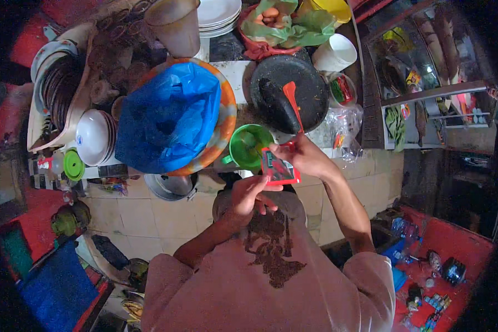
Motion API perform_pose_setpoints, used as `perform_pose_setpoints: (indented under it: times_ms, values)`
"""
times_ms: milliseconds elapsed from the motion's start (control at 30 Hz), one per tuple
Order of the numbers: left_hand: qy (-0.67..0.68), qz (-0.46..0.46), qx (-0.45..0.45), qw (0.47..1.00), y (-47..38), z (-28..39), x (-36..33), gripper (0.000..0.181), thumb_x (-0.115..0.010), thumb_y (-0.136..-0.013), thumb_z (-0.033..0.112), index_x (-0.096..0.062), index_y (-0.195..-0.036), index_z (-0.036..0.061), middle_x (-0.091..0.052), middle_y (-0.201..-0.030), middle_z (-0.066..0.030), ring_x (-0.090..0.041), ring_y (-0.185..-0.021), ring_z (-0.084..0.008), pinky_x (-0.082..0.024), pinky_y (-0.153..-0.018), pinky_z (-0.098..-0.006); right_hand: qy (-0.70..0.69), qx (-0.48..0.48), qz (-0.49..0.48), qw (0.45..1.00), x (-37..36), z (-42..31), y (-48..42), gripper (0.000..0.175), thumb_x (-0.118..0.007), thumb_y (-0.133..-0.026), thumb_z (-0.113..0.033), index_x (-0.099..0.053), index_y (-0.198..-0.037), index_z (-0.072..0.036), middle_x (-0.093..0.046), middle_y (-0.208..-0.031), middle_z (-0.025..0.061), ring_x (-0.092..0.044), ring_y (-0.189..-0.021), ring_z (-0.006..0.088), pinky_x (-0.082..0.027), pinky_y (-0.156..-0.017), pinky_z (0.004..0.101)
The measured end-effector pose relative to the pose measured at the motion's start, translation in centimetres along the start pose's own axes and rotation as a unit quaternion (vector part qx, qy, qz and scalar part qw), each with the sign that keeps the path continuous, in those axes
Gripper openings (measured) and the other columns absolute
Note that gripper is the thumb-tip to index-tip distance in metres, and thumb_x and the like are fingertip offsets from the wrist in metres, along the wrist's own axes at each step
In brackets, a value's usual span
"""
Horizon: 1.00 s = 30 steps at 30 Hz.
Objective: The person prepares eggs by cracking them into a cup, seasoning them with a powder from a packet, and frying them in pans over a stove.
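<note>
My right hand (311, 157) grips a small red-edged packet (280, 168) by its upper right part, thumb on top. My left hand (249, 197) is at the packet's lower left corner, with its thumb and a finger by the edge; whether they pinch it I cannot tell. Just beyond the packet, a green plastic mug (249, 143) stands at the table's near edge, partly covered by the packet. Behind my right hand lies a wide dark stone mortar (269, 68) with a dark pestle (280, 103) and a red plastic spoon (291, 97) in it.
Left of the mug, a blue plastic bag (170, 120) fills an orange-and-white basin (229, 124). Stacked bowls (93, 137) and a dish rack (81, 83) stand further left. Eggs (269, 14), a white cup (336, 52) and a tub of chillies (342, 89) sit at the back right.
</note>
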<state>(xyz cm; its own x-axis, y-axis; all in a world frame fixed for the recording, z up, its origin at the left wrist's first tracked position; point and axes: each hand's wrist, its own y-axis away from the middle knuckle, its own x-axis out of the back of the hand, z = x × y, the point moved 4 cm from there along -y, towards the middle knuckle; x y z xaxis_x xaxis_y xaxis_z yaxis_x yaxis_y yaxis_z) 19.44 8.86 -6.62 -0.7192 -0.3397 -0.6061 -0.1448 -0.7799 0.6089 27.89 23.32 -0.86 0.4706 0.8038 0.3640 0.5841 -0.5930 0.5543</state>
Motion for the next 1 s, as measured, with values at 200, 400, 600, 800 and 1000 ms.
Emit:
perform_pose_setpoints:
  times_ms: [200,400,600,800,1000]
  values:
    - [0.025,0.029,-0.024,0.999,-0.7,-0.8,1.4,0.037,-0.048,-0.089,0.034,-0.053,-0.106,0.0018,-0.065,-0.09,-0.0115,-0.057,-0.049,-0.0124,-0.038,-0.038,-0.02,0.081,-0.003,-0.05,0.995,-0.9,0.4,-2.9,0.046,-0.062,-0.08,-0.038,-0.057,-0.059,0.002,-0.044,-0.046,0.0045,-0.035,-0.046,0.0106,-0.031,-0.044,0.0354]
    - [0.066,0.064,-0.063,0.994,-1.0,-0.8,1.8,0.036,-0.052,-0.088,0.03,-0.055,-0.102,-0.0025,-0.065,-0.086,-0.0158,-0.061,-0.053,-0.0144,-0.041,-0.04,-0.0194,0.148,0.044,-0.006,0.988,-1.2,-0.2,-3.2,0.039,-0.063,-0.079,-0.032,-0.057,-0.061,0.002,-0.043,-0.047,0.0066,-0.037,-0.047,0.0101,-0.033,-0.044,0.0349]
    - [0.051,0.06,-0.047,0.996,-0.9,-0.5,1.4,0.036,-0.052,-0.088,0.034,-0.054,-0.105,0.0021,-0.065,-0.088,-0.0108,-0.058,-0.055,-0.0114,-0.04,-0.046,-0.021,-0.029,0.045,-0.028,0.998,-1.7,1.4,-4.1,0.034,-0.064,-0.08,-0.023,-0.056,-0.056,-0.001,-0.043,-0.051,-0.0041,-0.035,-0.049,0.0055,-0.028,-0.042,0.0285]
    - [0.06,0.056,-0.038,0.996,-0.8,-0.6,1.4,0.032,-0.053,-0.087,0.032,-0.054,-0.103,0.0049,-0.065,-0.088,-0.0109,-0.06,-0.057,-0.0128,-0.042,-0.046,-0.0214,0.08,0.046,-0.01,0.996,-1.3,2.0,-3.8,0.029,-0.066,-0.075,-0.025,-0.061,-0.07,0.002,-0.055,-0.057,0.0127,-0.048,-0.053,0.0138,-0.04,-0.052,0.0358]
    - [0.091,0.04,-0.052,0.994,-1.5,-1.3,1.9,0.025,-0.055,-0.087,0.029,-0.054,-0.098,0.007,-0.064,-0.083,-0.0092,-0.061,-0.058,-0.0131,-0.044,-0.047,-0.0196,0.065,0.09,0.017,0.994,-1.6,1.9,-3.7,0.029,-0.066,-0.073,-0.023,-0.059,-0.064,0.004,-0.054,-0.053,0.0172,-0.052,-0.047,0.0205,-0.041,-0.051,0.0382]
